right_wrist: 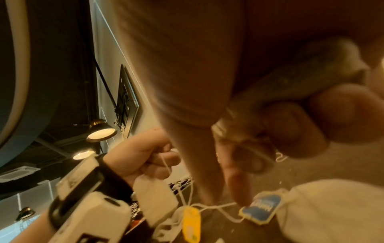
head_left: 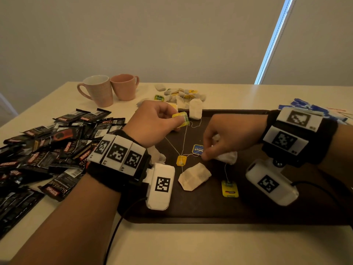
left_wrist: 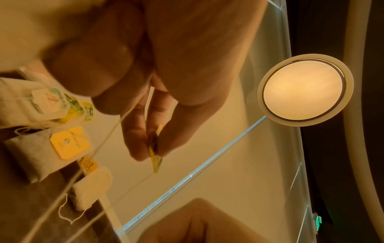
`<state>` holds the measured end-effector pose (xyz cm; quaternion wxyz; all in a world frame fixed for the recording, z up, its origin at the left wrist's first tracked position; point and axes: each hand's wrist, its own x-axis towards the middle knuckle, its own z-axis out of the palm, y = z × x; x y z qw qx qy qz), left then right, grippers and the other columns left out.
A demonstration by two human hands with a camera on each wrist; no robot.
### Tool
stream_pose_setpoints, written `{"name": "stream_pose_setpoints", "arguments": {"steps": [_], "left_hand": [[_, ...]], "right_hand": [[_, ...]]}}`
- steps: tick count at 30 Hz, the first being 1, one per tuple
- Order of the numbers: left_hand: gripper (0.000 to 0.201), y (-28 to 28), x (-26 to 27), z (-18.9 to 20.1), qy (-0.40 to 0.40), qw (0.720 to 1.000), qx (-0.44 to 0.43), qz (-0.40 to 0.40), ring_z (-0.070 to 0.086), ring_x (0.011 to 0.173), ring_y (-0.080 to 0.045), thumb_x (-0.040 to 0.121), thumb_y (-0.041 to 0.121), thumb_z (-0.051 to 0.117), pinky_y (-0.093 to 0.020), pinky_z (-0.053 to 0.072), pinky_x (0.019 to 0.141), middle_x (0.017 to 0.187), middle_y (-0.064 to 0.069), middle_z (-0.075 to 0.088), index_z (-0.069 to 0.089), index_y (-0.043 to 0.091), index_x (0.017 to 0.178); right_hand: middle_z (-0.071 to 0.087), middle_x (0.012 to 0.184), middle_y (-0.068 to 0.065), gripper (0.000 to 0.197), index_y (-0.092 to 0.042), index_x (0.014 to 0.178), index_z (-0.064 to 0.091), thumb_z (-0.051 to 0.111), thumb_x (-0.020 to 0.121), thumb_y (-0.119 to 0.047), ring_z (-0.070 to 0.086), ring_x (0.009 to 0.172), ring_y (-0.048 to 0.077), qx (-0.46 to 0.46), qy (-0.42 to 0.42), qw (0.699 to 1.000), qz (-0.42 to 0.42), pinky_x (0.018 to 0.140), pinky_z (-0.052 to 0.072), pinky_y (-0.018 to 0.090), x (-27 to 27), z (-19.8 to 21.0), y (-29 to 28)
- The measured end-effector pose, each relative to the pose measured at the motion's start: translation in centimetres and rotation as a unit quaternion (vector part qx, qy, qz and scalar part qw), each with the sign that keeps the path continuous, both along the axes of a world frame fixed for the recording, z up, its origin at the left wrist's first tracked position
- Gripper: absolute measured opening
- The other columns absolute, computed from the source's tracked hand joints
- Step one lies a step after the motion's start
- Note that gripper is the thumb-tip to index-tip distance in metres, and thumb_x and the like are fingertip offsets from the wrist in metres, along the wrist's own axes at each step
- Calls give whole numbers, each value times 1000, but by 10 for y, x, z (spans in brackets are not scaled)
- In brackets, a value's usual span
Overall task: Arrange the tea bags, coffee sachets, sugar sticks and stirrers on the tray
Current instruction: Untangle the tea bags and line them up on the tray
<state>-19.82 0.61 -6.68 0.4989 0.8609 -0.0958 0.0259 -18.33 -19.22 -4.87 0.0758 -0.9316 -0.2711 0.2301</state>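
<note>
While the bench (head_left: 191,243) carries the dark tray (head_left: 210,211), a white tea bag (head_left: 227,156) is pinched on it by the right hand (head_left: 229,138), and a yellow tag (head_left: 182,119) (strings tangled) by the left hand (head_left: 154,123).

Coffee sachets (head_left: 28,169) cut off left.

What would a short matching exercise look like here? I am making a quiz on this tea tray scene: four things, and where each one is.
Things:
1. yellow-green tag
2. blue tag
3. coffee sachets
4. two pink mugs

Places:
A. heaped on the table left of the tray
B. standing at the table's far side
C. pinched in the left hand
D. lying on the tray by the right hand

Pairs: 1-C, 2-D, 3-A, 4-B
</note>
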Motion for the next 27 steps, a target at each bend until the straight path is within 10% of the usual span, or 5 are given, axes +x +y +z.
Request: {"name": "stream_pose_setpoints", "arguments": {"steps": [10,18,22,27], "left_hand": [[4,1,1,0,0,1000,-2,2,70,82,-12,89,21,70,-35,55,88,84,-2,74,70,18,85],[4,2,3,-2,3,1000,-9,0,68,76,-7,88,22,70,-31,55,84,80,1,74,71,18,87],[4,2,3,-2,4,1000,-11,-2,67,75,-7,88,21,70,-30,54,82,80,1,73,70,19,85],[7,2,3,-2,-4,1000,-10,-3,65,72,-3,88,20,70,-25,53,79,79,3,72,69,21,82]], "right_hand": [[69,107,-12,19,-26,106,76,75,87,-26,60,102,9,-11,-83,996,2,92,53,33,33,-12,10],[56,66,-30,31,-27,109,75,82,79,-29,53,77,-3,13,-50,998,21,93,50,32,34,-16,14],[56,79,-26,30,-26,106,74,83,78,-27,54,76,-2,19,-58,998,32,76,46,20,32,-17,14],[70,104,-10,20,-25,97,74,82,79,-26,61,98,8,11,-57,997,43,87,52,29,33,-18,14]]}}
